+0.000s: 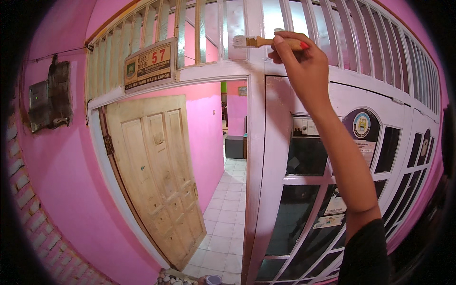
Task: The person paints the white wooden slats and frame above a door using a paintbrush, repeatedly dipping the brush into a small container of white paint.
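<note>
My right hand (304, 59) is raised at the upper middle, its fingers closed around the wooden handle of a flat paintbrush (254, 42). The brush lies nearly level, and its white-coated bristles point left. They are at one of the upright slats of the grille (247, 21) above the doorway; whether they touch it I cannot tell. Just below runs the white door frame beam (213, 71), its paint patchy near the post (256, 123). My left hand is out of view.
A worn wooden door (156, 175) stands open at the left, showing a tiled floor (223, 204). A sign plate (151, 64) is fixed to the grille. White-framed glass panels (294, 204) are at the right, an electric meter (40, 97) on the pink wall. A small container (213, 280) sits at the bottom.
</note>
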The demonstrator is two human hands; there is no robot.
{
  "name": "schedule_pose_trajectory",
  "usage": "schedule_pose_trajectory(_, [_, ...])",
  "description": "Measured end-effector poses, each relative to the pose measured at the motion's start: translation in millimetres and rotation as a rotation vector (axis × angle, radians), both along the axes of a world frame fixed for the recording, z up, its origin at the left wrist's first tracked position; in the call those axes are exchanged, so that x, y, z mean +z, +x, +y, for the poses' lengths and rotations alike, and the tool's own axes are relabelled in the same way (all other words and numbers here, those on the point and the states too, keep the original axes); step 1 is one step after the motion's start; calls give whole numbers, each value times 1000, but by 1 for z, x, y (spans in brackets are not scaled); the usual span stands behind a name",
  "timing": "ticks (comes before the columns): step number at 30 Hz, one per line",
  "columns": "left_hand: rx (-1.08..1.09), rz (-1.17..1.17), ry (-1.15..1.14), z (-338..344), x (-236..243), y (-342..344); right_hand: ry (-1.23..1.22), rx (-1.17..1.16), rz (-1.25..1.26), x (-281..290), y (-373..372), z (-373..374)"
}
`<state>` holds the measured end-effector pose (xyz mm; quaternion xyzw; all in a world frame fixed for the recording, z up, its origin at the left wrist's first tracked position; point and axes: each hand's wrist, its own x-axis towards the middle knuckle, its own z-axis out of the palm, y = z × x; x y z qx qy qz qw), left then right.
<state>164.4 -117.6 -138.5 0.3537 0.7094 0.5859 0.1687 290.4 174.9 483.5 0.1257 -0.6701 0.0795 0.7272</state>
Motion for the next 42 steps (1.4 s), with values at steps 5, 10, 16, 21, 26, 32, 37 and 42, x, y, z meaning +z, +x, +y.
schedule_pose_trajectory(5, [-92, 4, -115, 4, 29, 22, -342, 112, -11, -98, 25, -29])
schedule_pose_trajectory(10, [-64, 28, -49, 15, 19, 44, -460, 330, -197, -240, 49, -41])
schedule_pose_trajectory(16, [-193, -15, -7, 27, 39, 73, -1128, 527, -399, -375, 88, -61])
schedule_pose_trajectory(21, [-324, -86, 33, 39, 4, 76, -1357, 578, -292, -471, 115, -65])
schedule_pose_trajectory(26, [-404, -199, -118, 48, 7, 86, -1438, 435, -198, -519, 146, -70])
schedule_pose_trajectory(32, [-516, -78, -118, 56, 12, 90, -1622, 476, -133, -511, 162, -95])
schedule_pose_trajectory(37, [-592, -225, -113, 66, 2, 101, -1671, 385, -162, -545, 179, -97])
schedule_pose_trajectory(42, [-519, -119, -83, 78, -28, 113, -1766, 412, -186, -529, 199, -80])
